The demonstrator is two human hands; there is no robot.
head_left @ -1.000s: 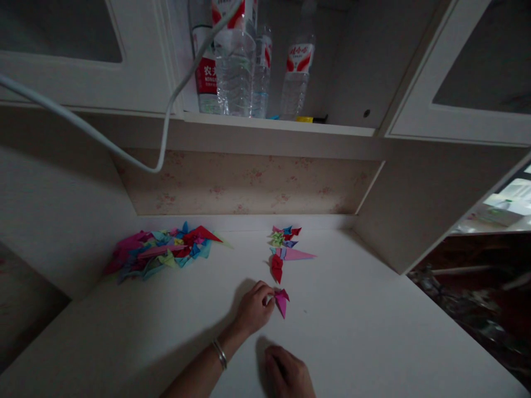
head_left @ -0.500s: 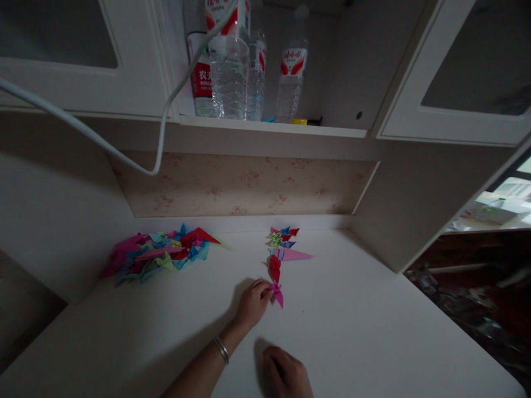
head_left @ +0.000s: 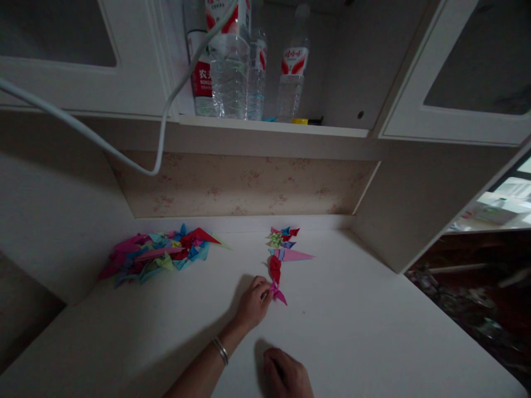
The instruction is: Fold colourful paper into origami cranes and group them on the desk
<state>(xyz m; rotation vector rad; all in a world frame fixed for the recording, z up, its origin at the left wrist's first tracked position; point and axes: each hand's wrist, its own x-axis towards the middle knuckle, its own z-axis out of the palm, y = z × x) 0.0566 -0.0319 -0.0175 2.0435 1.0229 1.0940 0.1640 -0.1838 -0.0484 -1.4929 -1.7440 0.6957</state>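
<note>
Between the fingertips of my left hand (head_left: pixel 254 303) is a magenta origami piece (head_left: pixel 279 294), its pointed tip lying toward the right. Just beyond it, a red origami piece (head_left: pixel 275 268) rests on the white desktop. A long pink folded piece (head_left: pixel 295 255) points right behind the red one, and a small cluster of folded paper pieces (head_left: pixel 282 236) sits farther back. My right hand (head_left: pixel 288 373) rests on the desktop near the front, its fingers curled in; whether anything is inside them is hidden.
A heap of many-coloured folded papers (head_left: pixel 166 254) lies at the back left of the desktop (head_left: pixel 352 331). Overhead, a shelf (head_left: pixel 274 126) holds several plastic bottles (head_left: pixel 230 77). A white cable (head_left: pixel 155 166) hangs in front at the upper left. Cabinet side panels stand at both sides.
The magenta piece has turned slightly, its tip swinging right and a little upward, with my left fingers still on it. My right hand has stayed in place.
</note>
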